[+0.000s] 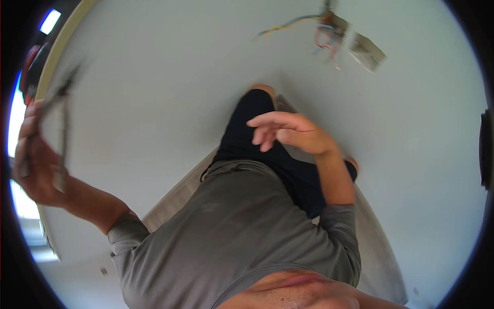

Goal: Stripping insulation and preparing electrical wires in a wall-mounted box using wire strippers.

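Observation:
Raised at the far left, my left hand (40, 167) is closed around the handles of a pair of pliers (64, 91). The jaws point up and away, smeared by motion, and the handles stand apart. My right hand (288, 131) hangs over my lap with fingers loosely stretched and nothing in them. Beyond it, loose coloured wires (329, 41) stick out of an opening (337, 24) in the pale wall. A yellow-green and blue-grey wire pair (288, 24) reaches left. Beside them is a second, greyish square recess or box (368, 52).
The pale wall (170, 77) spreads in front of me. At the left edge are a yellowish frame (57, 44), a bright window (25, 203) and a blurred red and black object (31, 77). Around my legs lies a greyish floor (180, 193). A dark object (486, 149) sits at the right rim.

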Tool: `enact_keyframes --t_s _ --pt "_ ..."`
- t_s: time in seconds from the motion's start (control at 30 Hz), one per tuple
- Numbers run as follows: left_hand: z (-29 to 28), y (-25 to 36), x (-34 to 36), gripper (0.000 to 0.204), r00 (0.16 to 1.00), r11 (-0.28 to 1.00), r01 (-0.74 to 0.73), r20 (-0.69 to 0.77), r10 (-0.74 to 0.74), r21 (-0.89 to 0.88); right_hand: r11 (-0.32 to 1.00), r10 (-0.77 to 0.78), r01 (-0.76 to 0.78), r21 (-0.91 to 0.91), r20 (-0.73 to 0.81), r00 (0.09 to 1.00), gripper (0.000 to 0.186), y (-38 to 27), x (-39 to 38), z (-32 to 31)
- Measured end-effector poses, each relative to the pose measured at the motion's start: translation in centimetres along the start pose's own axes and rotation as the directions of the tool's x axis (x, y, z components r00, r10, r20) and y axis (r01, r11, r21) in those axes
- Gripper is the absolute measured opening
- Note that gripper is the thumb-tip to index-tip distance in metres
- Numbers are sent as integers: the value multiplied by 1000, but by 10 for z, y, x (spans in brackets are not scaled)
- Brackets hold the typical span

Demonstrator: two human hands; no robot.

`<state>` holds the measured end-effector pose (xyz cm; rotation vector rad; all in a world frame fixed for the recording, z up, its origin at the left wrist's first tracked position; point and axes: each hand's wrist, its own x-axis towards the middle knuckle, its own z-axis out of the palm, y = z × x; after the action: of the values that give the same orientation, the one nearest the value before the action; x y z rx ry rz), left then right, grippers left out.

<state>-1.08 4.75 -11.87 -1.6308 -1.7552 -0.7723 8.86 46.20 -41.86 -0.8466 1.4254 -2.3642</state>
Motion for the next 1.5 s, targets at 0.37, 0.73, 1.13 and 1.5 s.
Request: enact_keyframes --t_s 0.37,0.73,1.13,1.5 --pt "381 37 -25 34 932 753 -214 102 349 -623 794 -47 397 461 -605 795 65 49 -68 60" --pt "440 -35 29 44 541 -764 512 838 -68 -393 962 -67 -204 -179 -885 461 31 -66 -85 90" --pt "469 -30 73 15 456 -935 310 890 -11 -170 529 90 -841 -110 -979 185 24 -172 -39 41" --pt "468 -53 78 14 496 -882 462 850 175 -88 23 199 -995 -96 -975 98 20 -217 4 24"
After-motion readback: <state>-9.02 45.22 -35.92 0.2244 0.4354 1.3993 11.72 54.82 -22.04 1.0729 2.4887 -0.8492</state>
